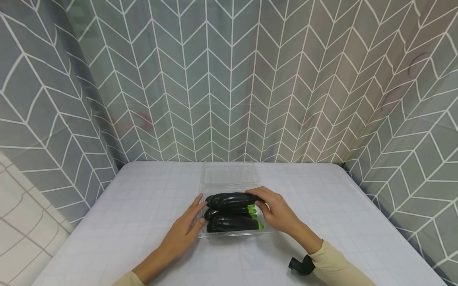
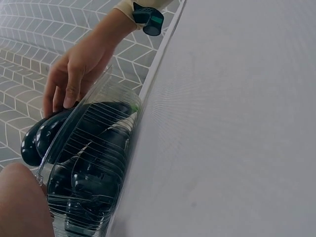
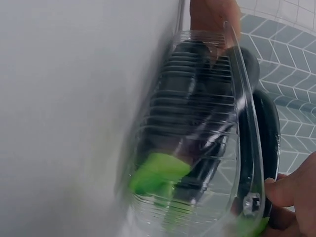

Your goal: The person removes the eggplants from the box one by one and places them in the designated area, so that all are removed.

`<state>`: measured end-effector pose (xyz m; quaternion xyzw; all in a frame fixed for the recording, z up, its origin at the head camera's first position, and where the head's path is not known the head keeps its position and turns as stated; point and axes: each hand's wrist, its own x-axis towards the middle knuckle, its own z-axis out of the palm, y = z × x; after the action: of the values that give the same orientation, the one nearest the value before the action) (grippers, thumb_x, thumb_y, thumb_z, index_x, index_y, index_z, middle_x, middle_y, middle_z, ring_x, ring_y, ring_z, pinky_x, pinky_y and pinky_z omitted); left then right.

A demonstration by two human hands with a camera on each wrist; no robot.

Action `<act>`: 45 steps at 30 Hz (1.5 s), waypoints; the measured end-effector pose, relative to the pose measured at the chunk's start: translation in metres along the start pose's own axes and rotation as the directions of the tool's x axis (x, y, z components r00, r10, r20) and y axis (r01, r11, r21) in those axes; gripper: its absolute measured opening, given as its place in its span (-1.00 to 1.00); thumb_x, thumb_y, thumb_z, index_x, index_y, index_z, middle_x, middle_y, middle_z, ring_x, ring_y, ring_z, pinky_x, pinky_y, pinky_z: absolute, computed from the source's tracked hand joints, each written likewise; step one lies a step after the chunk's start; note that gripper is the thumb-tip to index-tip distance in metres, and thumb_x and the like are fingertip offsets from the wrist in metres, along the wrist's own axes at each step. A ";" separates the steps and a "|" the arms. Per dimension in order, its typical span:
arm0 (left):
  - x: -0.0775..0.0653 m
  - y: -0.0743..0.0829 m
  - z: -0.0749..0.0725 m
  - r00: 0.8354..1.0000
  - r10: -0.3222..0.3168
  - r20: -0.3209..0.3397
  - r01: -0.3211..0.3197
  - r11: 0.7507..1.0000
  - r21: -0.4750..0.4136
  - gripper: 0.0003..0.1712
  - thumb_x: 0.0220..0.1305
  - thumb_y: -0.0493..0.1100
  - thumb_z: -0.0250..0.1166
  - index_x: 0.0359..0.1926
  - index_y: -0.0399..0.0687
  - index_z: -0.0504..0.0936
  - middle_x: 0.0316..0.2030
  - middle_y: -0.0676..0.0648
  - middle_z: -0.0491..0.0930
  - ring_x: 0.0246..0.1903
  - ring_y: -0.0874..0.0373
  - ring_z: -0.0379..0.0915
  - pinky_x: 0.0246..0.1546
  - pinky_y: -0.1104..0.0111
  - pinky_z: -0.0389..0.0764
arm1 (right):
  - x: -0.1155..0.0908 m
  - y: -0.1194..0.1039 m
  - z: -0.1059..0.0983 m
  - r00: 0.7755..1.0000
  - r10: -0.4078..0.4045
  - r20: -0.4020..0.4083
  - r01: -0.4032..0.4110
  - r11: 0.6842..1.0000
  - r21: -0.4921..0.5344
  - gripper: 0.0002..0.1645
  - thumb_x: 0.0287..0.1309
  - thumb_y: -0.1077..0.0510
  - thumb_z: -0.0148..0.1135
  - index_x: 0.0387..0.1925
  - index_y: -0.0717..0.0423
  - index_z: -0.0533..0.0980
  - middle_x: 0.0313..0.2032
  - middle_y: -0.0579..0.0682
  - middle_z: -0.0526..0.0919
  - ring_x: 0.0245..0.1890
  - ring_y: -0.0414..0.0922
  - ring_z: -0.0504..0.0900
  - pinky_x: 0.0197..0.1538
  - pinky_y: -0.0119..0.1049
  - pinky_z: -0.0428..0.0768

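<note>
Near edge, right: a black wrist device (image 1: 302, 265) sits at the cuff of a beige sleeve (image 1: 338, 264). Beyond it, mid-table, stands a clear container (image 1: 236, 234) of eggplants. The near eggplant (image 1: 232, 223) lies along the near rim: glossy, nearly black, green cap to the right. The middle eggplant (image 1: 226, 213) lies behind it, partly covered. The far eggplant (image 1: 229, 200) is uppermost, its right end under the right hand (image 1: 277, 210), which grasps it between thumb and fingers. The left hand (image 1: 182, 234) is not clenched; its extended fingers rest against the container's left side. The open lid (image 1: 229, 174) lies on the far side.

The left wrist view shows two rounded ends projecting above the rim, and further eggplants below; their exact count cannot be told. The right wrist view shows a bright green cap (image 3: 160, 173) through the side wall; the head view does not show that wall's ribs.

Materials: thin, transparent, ribbed plastic; smooth, elongated fruit; a pale, faintly gridded table covering (image 1: 107, 238); and, farthest, a grey curtain (image 1: 229, 79) with white chevron lines.
</note>
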<state>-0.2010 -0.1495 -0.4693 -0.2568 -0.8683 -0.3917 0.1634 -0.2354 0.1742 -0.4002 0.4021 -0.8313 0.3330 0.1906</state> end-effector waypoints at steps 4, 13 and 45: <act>0.000 0.001 0.000 1.000 -0.007 0.009 0.007 1.000 -0.006 -0.42 0.57 -0.13 0.17 0.52 -0.12 0.38 0.61 0.08 0.03 0.53 0.05 0.05 0.41 -0.09 0.23 | 0.002 0.003 -0.002 0.999 -0.027 -0.019 0.027 1.000 -0.003 -0.43 0.21 0.59 0.25 0.23 0.23 0.56 0.12 -0.01 0.67 0.08 -0.07 0.67 0.00 -0.17 0.69; 0.000 0.001 0.000 1.000 0.006 0.004 -0.006 1.000 -0.003 -0.43 0.58 -0.12 0.16 0.51 -0.15 0.39 0.61 0.05 0.04 0.52 0.01 0.07 0.40 -0.12 0.25 | 0.007 0.007 -0.008 0.998 -0.041 -0.043 0.040 0.999 -0.015 -0.43 0.21 0.60 0.25 0.22 0.24 0.57 0.10 0.00 0.68 0.05 -0.07 0.68 0.00 -0.19 0.69; 0.000 -0.001 0.000 1.000 0.024 -0.011 -0.024 1.000 0.002 -0.43 0.56 -0.15 0.18 0.49 -0.16 0.40 0.60 0.04 0.06 0.51 0.00 0.10 0.39 -0.11 0.27 | 0.024 0.042 -0.037 0.994 0.004 -0.109 -0.018 0.991 -0.130 -0.46 0.22 0.58 0.27 0.21 0.24 0.59 0.09 0.09 0.69 0.04 0.04 0.69 -0.07 0.00 0.65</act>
<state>-0.2015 -0.1500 -0.4700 -0.2649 -0.8645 -0.3905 0.1730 -0.2810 0.2064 -0.3772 0.3654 -0.8421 0.3000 0.2596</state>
